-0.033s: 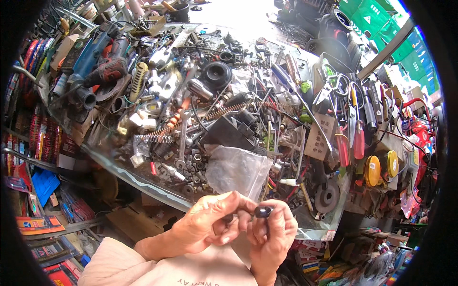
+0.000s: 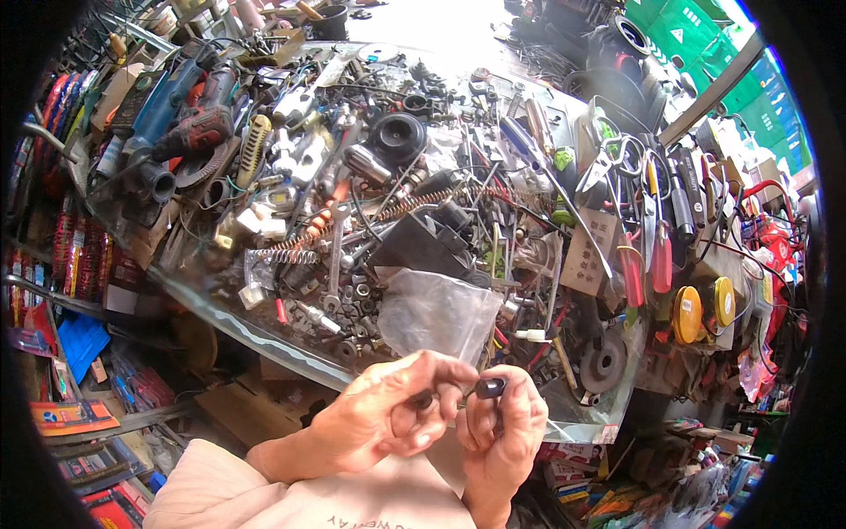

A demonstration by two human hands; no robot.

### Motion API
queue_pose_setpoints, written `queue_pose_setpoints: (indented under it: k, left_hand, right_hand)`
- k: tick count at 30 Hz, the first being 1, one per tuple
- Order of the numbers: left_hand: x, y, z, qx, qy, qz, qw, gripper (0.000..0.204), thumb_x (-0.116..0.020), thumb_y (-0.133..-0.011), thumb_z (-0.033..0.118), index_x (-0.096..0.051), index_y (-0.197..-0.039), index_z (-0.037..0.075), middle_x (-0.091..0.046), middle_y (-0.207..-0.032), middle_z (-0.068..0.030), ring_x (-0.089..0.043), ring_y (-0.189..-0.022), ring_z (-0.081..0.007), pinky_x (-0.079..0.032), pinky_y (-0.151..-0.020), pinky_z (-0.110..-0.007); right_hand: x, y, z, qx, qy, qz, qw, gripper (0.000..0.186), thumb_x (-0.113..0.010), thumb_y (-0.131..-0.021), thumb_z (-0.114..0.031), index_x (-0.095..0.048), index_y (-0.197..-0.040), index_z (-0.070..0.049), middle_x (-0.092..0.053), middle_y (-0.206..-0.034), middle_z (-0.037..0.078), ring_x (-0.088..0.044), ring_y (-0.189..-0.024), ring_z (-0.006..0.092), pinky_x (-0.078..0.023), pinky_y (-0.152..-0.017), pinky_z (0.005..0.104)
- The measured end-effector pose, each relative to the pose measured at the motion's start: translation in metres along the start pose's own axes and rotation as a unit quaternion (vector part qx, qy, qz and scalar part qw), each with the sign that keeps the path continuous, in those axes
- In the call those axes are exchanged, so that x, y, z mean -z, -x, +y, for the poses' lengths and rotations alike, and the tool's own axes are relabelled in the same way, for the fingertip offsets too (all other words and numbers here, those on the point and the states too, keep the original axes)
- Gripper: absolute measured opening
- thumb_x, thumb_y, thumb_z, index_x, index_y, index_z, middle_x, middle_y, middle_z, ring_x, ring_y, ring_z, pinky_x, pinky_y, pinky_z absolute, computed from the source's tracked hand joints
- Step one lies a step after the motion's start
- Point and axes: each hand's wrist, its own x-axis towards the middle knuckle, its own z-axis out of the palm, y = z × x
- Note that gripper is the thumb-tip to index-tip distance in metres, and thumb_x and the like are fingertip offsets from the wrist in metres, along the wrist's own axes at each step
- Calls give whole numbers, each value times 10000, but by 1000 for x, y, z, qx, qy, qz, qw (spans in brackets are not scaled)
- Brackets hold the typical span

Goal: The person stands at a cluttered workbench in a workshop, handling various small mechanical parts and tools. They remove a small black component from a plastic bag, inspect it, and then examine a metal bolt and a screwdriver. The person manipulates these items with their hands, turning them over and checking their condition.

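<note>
In front of my chest, over the near edge of the glass-topped table (image 2: 264,337), my right hand (image 2: 509,419) pinches a small black cylindrical part (image 2: 491,388) between thumb and forefinger. Its rounded end points left. Beside it, my left hand (image 2: 388,410) has its fingers curled, with the index fingertip close to the black part. Something small and dark (image 2: 423,399) shows among the left fingers; its kind is too small to tell. Just beyond both hands lies a crumpled clear plastic bag (image 2: 432,317) on top of loose parts.
Bolts, nuts, springs and a wrench (image 2: 336,260) crowd the table. A power drill (image 2: 201,128) lies at the far left. Scissors (image 2: 612,163), red-handled tools (image 2: 661,264) and yellow tape rolls (image 2: 687,315) are at the right. A grey disc (image 2: 604,363) sits near the right corner.
My left thumb and fingers have shifted slightly, opening a small gap between the hands. The black part has turned a little in my right fingers.
</note>
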Motion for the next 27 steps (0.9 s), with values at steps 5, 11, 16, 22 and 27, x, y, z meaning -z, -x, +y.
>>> queue_pose_setpoints:
  k: [5, 11, 16, 22, 27]
  left_hand:
    - [-16, 8, 9, -40, 121, -38, 991, 633, -453, -1008, 464, -358, -1415, -11, -528, -1295, -160, -527, -1195, -286, -455, -863, -363]
    - [-6, 5, 15, -70, 63, -36, 995, 543, -401, -1034, 283, -303, -1437, -69, -464, -1394, -270, -539, -1231, -358, -501, -930, -418]
    - [1, 0, 15, -58, 81, -27, 995, 553, -393, -1046, 335, -343, -1424, -66, -559, -1312, -250, -633, -1114, -338, -570, -793, -370]
    - [0, -1, 17, -20, 101, -44, 994, 556, -453, -1036, 323, -353, -1419, -67, -582, -1301, -220, -711, -941, -266, -524, -513, -232]
    - [-19, 13, 5, -208, -228, 22, 951, 473, -566, -979, 154, -433, -1374, -68, -637, -1209, -218, -707, -961, -247, -565, -571, -247]
  right_hand:
    - [3, -8, -3, -67, -155, 72, 983, 383, -397, -1049, -313, -538, -1167, 23, -668, -963, 206, -653, -690, 239, -537, -535, 333]
    - [12, -8, -8, -94, -289, -60, 951, 516, -330, -1055, -352, -395, -1389, 36, -424, -1435, 274, -469, -1308, 384, -391, -1099, 502]
    - [8, -9, -10, -91, -295, -48, 950, 618, -308, -1045, -437, -346, -1436, 39, -382, -1472, 266, -349, -1387, 414, -326, -1137, 523]
    - [2, -6, -13, -96, -361, -24, 927, 594, -288, -1056, -389, -331, -1442, 62, -374, -1472, 286, -411, -1347, 419, -367, -1102, 542]
    - [17, -5, -4, -76, -322, -113, 937, 523, -324, -1052, -327, -390, -1394, 63, -517, -1317, 279, -585, -1119, 386, -456, -980, 497]
